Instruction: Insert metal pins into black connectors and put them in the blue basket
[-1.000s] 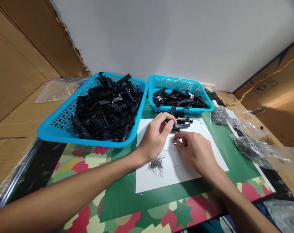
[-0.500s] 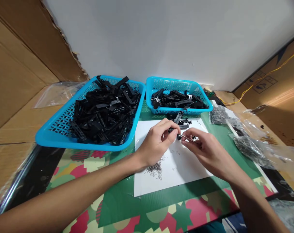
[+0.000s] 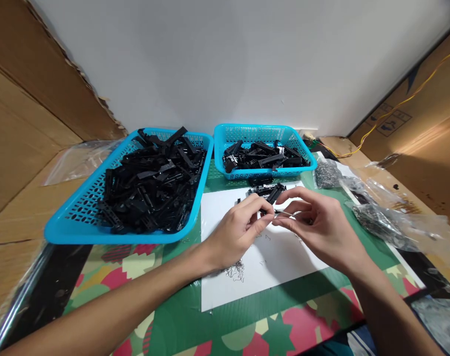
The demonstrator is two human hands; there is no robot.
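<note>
Over the white sheet [image 3: 217, 291] my two hands meet almost fingertip to fingertip. My left hand [image 3: 236, 232] pinches a small black plastic part [image 3: 262, 212], mostly covered by the fingers. In my right hand [image 3: 317, 227] is a thin metal tool [image 3: 286, 213], its tip close to that part; the exact kind is not clear. Below my left wrist lies a pile of small bent wire pieces [image 3: 235, 272], with a few strays nearby. Just beyond the fingers are several black plastic parts [image 3: 271, 190] on the sheet.
A large blue basket [image 3: 113, 238] heaped with black parts stands left. A smaller blue basket [image 3: 265, 173] with similar parts is behind the sheet. Plastic bags of small metal pieces [image 3: 377, 222] lie right. Cardboard [image 3: 17, 148] and a white wall [image 3: 195, 64] bound the space.
My right hand's fingers have spread wider around the thin metal tool. My left hand keeps its pinch on the black part. The whole view has shifted slightly.
</note>
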